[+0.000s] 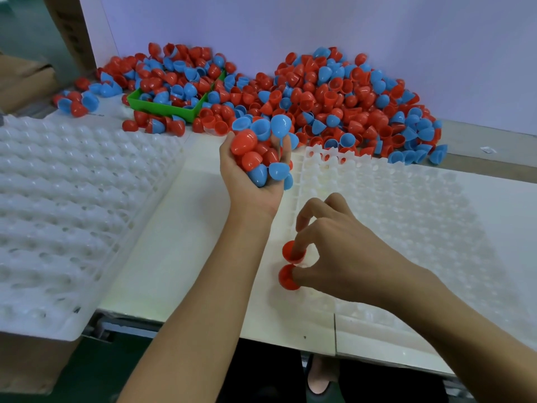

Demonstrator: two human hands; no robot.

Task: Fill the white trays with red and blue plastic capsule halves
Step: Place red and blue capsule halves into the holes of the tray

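Two red halves (291, 264) at the near-left corner of the right tray (421, 216), open ends up, one just behind the other; upper one pinched at its rim by the right hand (337, 245), fingers curled down onto it, thumb against the lower one. At 12 o'clock from these, the left hand (252, 170), palm up, cupped and closed round a handful (261, 149) of red and blue halves, several riding above the fingertips. Right tray white, its sockets bare except the near-left corner. At 9 o'clock, a second white tray (72, 205), sockets bare, overhanging the near table edge. Between trays, bare white table (180, 228). At 12 o'clock, against a pale wall (319, 27), a broad pile (343, 103) of loose red and blue halves, its near edge touching the right tray's far edge. At 11 o'clock, a green bin (162, 107) heaped with halves, more scattered round it. At 6 o'clock, below the table edge, a foot in a sandal (319, 379).
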